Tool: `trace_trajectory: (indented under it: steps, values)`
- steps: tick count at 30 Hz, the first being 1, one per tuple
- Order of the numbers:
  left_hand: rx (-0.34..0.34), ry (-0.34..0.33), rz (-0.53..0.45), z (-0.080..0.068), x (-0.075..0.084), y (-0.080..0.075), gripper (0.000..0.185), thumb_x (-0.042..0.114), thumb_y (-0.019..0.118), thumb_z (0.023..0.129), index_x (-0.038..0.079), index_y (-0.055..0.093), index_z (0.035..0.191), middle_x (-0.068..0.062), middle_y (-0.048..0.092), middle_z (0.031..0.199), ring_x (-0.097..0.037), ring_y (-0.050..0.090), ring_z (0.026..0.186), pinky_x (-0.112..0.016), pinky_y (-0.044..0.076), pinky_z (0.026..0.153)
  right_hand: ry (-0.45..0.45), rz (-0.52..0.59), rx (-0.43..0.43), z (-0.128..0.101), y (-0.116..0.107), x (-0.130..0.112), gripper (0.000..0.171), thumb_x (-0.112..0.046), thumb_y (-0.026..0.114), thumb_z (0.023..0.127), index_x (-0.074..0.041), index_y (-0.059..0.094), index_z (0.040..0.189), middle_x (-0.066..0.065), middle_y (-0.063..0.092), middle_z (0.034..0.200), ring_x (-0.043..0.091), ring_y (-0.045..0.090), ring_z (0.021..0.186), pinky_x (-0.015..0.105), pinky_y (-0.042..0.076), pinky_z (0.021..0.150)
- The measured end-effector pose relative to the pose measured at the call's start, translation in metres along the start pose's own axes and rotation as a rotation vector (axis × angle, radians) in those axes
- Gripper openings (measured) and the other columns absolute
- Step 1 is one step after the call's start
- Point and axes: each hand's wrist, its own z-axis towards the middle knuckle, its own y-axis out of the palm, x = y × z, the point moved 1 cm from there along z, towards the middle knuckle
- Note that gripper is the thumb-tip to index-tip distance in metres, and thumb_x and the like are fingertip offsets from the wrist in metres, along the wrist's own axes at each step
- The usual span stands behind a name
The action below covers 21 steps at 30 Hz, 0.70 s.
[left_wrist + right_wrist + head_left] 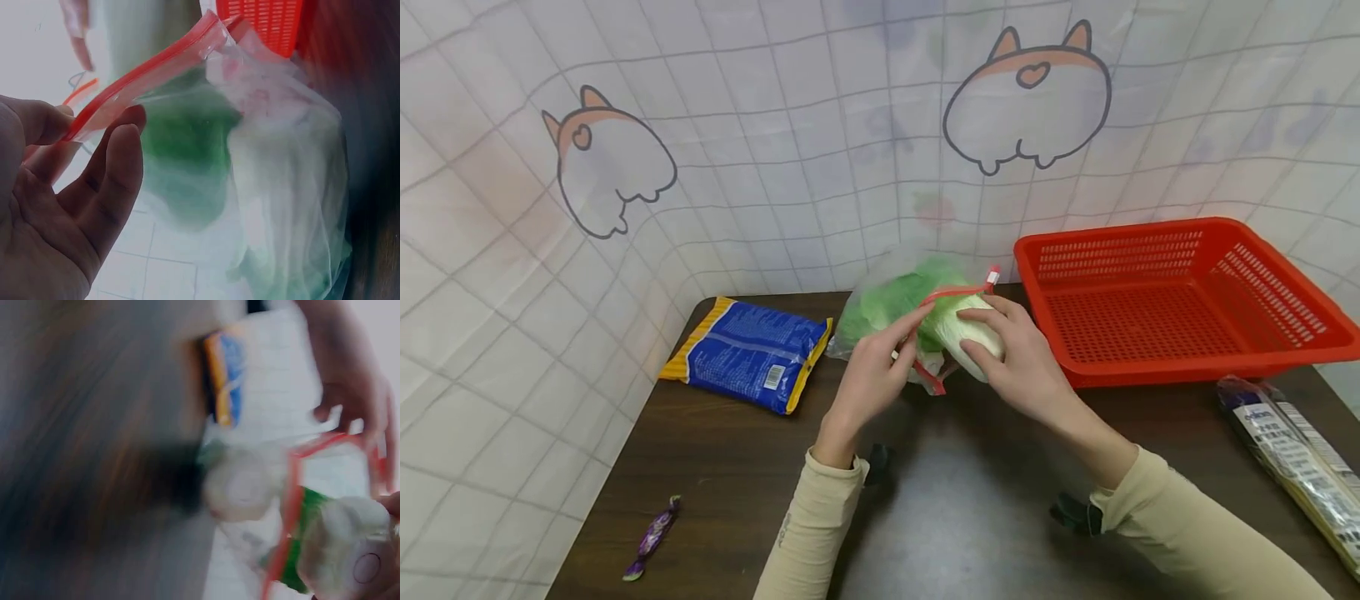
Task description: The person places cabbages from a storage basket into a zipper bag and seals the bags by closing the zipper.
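1. The left hand (872, 375) pinches the red zip strip (134, 84) of the clear plastic bag (902, 312) between thumb and fingers; that grip is narrow, closed on the strip at the near edge of the bag's mouth.
2. Just beside it, the right hand (1018, 358) curls round the pale end of the cabbage (973, 329), which pokes out of the bag's mouth. The bag rests on the dark worktop (970, 508), directly ahead of both hands.
3. I judge the film thin, slack and slippery, so the stiffer zip strip is the surer place to hold. The cabbage looks firm and fairly heavy for the bag, best held round its thick stem end; its green leaves would bruise or tear if squeezed.
4. Left of the left hand lies a blue snack packet (748, 354); right of the right hand stands a red basket (1180, 300).
5. Hard to make out: the right wrist view is badly smeared by motion, so finger placement there is unclear. The bag's far side is hidden behind the cabbage, and a long packet (1300, 467) at the right edge is cut off.
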Motion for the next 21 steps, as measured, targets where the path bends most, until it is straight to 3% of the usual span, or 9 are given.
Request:
trace_trajectory:
  steps: [2,4,6,10,13,15,18,19,21]
  values:
    - [-0.004,0.003,0.002,0.000,0.000,0.000,0.044,0.006,0.048,0.100,0.017,0.054,0.142,-0.005,0.065,0.085,-0.010,0.042,0.052,-0.025,0.034,0.047,0.024,0.053,-0.043,0.002,0.000,0.002,0.039,-0.019,0.067,0.094,-0.009,0.061,0.130,0.020,0.045,0.140,0.036,0.046,0.122,0.049,0.046,0.088]
    - [-0.008,0.002,-0.006,0.000,0.000,0.000,0.043,0.007,0.048,0.101,0.017,0.054,0.142,-0.004,0.064,0.085,-0.010,0.042,0.053,-0.025,0.035,0.047,0.094,0.183,-0.111,0.003,0.000,0.005,0.040,-0.021,0.065,0.095,-0.011,0.059,0.133,0.016,0.045,0.139,0.034,0.047,0.118,0.046,0.047,0.087]
    - [-0.013,-0.001,-0.013,-0.001,0.000,0.000,0.043,0.008,0.047,0.101,0.017,0.054,0.142,-0.003,0.064,0.083,-0.010,0.041,0.051,-0.025,0.035,0.047,0.160,0.236,-0.141,0.004,0.000,0.006,0.041,-0.025,0.065,0.095,-0.014,0.058,0.134,0.013,0.047,0.138,0.031,0.048,0.116,0.044,0.046,0.086]
    - [-0.014,-0.007,-0.028,-0.002,-0.001,0.000,0.042,0.008,0.047,0.101,0.017,0.054,0.142,-0.001,0.062,0.080,-0.010,0.041,0.050,-0.025,0.035,0.046,0.192,0.227,-0.137,0.004,0.002,0.007,0.042,-0.028,0.064,0.096,-0.014,0.058,0.135,0.014,0.044,0.142,0.032,0.046,0.120,0.046,0.044,0.090]
    - [-0.012,-0.006,-0.034,-0.002,-0.002,-0.001,0.042,0.010,0.047,0.102,0.017,0.053,0.143,-0.001,0.061,0.080,-0.010,0.041,0.051,-0.025,0.036,0.047,0.244,0.404,-0.177,0.005,0.003,0.008,0.044,-0.027,0.063,0.096,-0.013,0.054,0.138,0.014,0.043,0.141,0.032,0.046,0.118,0.041,0.047,0.088]
    - [-0.009,-0.015,-0.034,-0.003,-0.003,-0.003,0.042,0.010,0.047,0.102,0.019,0.052,0.143,0.001,0.060,0.078,-0.010,0.040,0.050,-0.025,0.035,0.046,0.268,0.439,-0.173,0.006,0.005,0.009,0.044,-0.026,0.064,0.096,-0.014,0.054,0.137,0.012,0.044,0.140,0.031,0.046,0.116,0.040,0.047,0.088]
    - [-0.002,-0.033,-0.025,-0.003,-0.004,-0.006,0.043,0.010,0.047,0.102,0.019,0.053,0.143,0.002,0.058,0.075,-0.010,0.040,0.050,-0.026,0.035,0.046,0.239,0.343,-0.128,0.006,0.007,0.009,0.044,-0.028,0.066,0.094,-0.015,0.056,0.135,0.011,0.045,0.140,0.028,0.047,0.117,0.038,0.046,0.088]
    - [-0.005,-0.035,-0.022,-0.003,-0.004,-0.006,0.043,0.011,0.047,0.102,0.019,0.052,0.143,0.002,0.059,0.075,-0.009,0.041,0.051,-0.025,0.035,0.046,0.243,0.360,-0.126,0.006,0.008,0.009,0.043,-0.027,0.066,0.095,-0.015,0.056,0.135,0.011,0.045,0.140,0.028,0.047,0.117,0.038,0.046,0.088]
    - [-0.006,-0.037,-0.025,-0.002,-0.004,-0.006,0.043,0.010,0.047,0.102,0.019,0.052,0.144,0.002,0.058,0.074,-0.010,0.041,0.051,-0.026,0.035,0.046,0.281,0.511,-0.152,0.005,0.010,0.008,0.046,-0.025,0.063,0.097,-0.012,0.052,0.139,0.012,0.042,0.141,0.027,0.047,0.117,0.037,0.047,0.088]
